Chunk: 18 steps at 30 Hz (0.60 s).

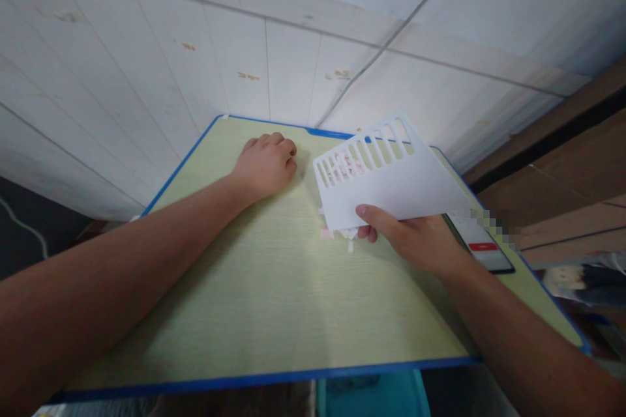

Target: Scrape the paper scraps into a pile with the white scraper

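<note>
My right hand (415, 238) grips a white sheet of card (391, 186) by its near edge, thumb on top. A row of rounded slots, growing longer toward the right, is cut along the card's far side. The card is tilted above the table. Pink and white bits of paper (342, 233) show through some slots and stick out below its near edge; most of them is hidden. To the left, my left hand (267, 164) rests on the tabletop with its fingers curled in, and nothing shows in it.
The pale green table (274, 287) has a blue rim and stands against white wall boards (288, 71). A tablet-like device (489, 254) lies at the right, partly behind my right arm. A grey cable (391, 39) runs down the wall. Below the front edge sits a turquoise bin (374, 397).
</note>
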Tool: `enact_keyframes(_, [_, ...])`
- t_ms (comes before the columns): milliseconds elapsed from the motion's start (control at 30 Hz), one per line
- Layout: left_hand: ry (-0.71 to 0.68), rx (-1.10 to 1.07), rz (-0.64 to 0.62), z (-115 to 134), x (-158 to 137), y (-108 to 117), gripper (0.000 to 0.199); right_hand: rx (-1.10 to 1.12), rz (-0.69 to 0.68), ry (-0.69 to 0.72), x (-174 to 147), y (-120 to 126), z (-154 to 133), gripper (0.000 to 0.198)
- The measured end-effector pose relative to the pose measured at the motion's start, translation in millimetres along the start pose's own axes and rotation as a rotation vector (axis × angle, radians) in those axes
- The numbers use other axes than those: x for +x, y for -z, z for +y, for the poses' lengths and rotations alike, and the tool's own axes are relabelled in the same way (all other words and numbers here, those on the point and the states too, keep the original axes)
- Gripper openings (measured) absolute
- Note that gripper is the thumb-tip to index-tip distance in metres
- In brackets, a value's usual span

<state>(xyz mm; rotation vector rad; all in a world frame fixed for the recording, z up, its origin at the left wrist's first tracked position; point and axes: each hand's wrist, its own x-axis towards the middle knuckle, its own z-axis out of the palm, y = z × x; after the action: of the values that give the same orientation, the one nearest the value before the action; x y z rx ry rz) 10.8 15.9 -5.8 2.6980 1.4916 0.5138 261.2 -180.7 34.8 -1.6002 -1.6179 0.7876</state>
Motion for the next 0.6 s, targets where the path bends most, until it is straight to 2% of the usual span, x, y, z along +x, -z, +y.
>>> enact_keyframes(367, [-0.007,-0.002,0.004,-2.9,1.3,-3.7,0.046,-0.082,0.071,0.059,-1.3,-3.0,-0.7,0.043])
enact_keyframes(600, [-0.007,-0.028,0.025,-4.8,2.0,-6.0,0.046,-0.04,0.017,0.005,-0.2,-3.3,-0.5,0.044])
